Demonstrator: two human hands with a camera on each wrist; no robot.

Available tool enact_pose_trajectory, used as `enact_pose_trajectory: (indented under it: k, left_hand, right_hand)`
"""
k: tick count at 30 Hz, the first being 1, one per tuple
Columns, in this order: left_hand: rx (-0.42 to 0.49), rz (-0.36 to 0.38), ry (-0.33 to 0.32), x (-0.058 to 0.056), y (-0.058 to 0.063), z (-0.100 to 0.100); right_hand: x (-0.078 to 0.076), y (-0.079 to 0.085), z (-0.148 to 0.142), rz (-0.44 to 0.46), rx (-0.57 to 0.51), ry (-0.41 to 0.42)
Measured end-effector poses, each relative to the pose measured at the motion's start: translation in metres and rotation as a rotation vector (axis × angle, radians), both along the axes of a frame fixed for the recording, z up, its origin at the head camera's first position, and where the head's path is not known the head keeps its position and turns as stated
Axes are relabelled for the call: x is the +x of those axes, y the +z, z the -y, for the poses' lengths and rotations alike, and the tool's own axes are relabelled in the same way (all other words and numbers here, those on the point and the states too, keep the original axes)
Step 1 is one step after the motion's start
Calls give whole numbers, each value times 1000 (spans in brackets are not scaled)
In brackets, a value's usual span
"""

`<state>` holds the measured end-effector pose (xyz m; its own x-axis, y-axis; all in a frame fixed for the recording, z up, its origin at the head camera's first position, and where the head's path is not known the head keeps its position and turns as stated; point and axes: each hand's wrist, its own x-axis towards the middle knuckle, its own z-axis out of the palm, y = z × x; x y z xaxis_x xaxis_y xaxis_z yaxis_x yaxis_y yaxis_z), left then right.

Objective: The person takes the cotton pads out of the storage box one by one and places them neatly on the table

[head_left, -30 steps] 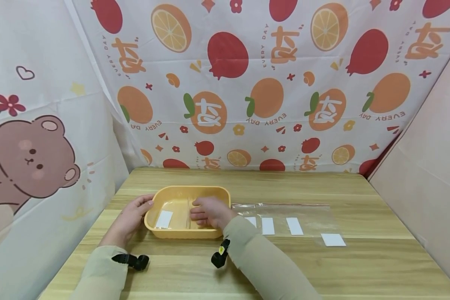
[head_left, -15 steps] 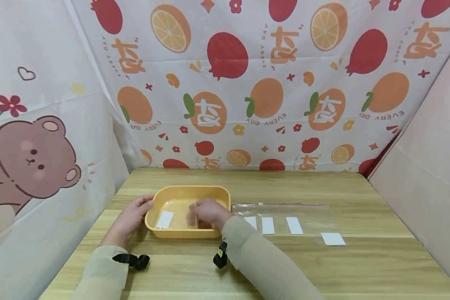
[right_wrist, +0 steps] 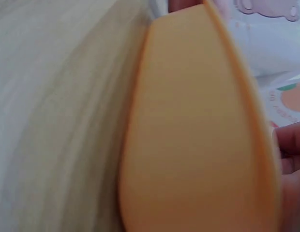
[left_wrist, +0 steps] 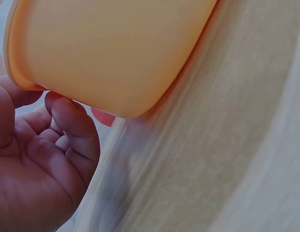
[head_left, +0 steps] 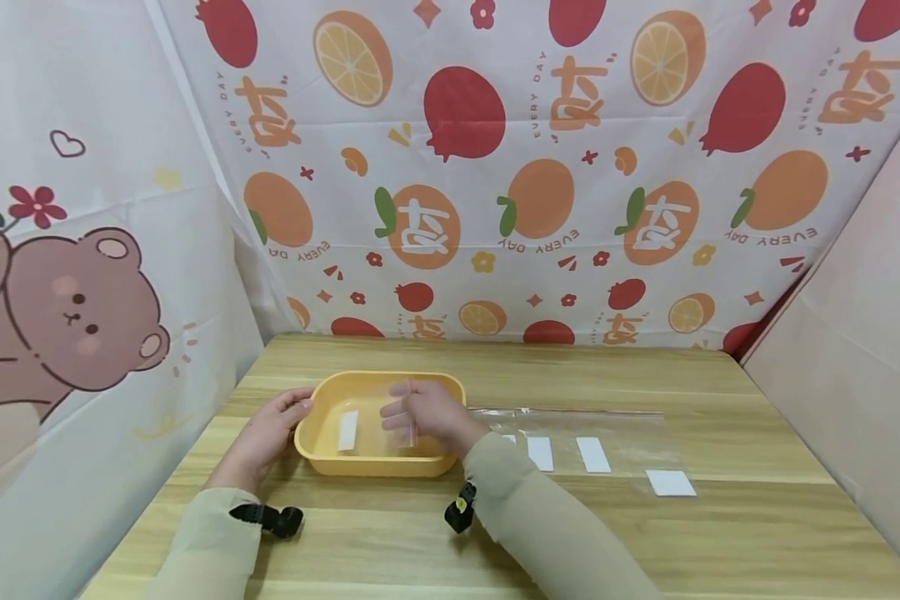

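Observation:
A yellow plastic tub (head_left: 390, 468) stands on the wooden table. My left hand (head_left: 273, 429) grips its left end; in the left wrist view, the thumb is at the rim and the fingers curl against the outer wall. My right hand (head_left: 427, 412) reaches into the tub and holds a clear zip bag by its zip end. The bag bears a white label (head_left: 348, 431) on the left, and its reddish zip strip (head_left: 411, 417) crosses over the fingers. In the right wrist view, the tub's wall (right_wrist: 193, 125) covers most of what this hand does.
Several clear zip bags (head_left: 630, 425) with white labels lie overlapping in a row to the right of the tub. The wooden table (head_left: 360, 542) meets a fruit-print cloth (head_left: 465, 200) at the back. A bear-print cloth (head_left: 82, 317) hangs on the left.
My right hand has drawn the clear bag to the right inside the tub, and its white label has shifted right and turned more upright. My left hand keeps its place on the tub.

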<state>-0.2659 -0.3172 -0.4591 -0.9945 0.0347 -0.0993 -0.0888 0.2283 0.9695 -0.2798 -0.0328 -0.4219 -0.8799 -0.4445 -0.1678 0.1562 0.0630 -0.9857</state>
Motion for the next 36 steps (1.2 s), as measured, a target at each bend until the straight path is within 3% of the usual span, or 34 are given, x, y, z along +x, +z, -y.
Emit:
enact_pose_trajectory:
  k: [4,8,18,24,28,31,36]
  left_hand:
    - [3,-4,0,-1,0,3]
    - [14,-13,0,-1,0,4]
    - [21,-14,-13,2,1,3]
    - [9,-25,-11,2,2,4]
    - [13,-21,-7,3,1,4]
    - [16,-21,-13,3,0,4]
    - [13,-47,-28,2,0,3]
  right_hand:
    - [3,10,-9,-59,13,-32]
    - [11,24,-24,-128,19,-12]
    - [24,51,-89,-283,-45,170]
    - [38,63,-132,-489,92,257]
    - [48,63,-158,-644,206,296]
    - [55,58,-180,-691,292,300]
    - [67,53,-221,-685,383,276]
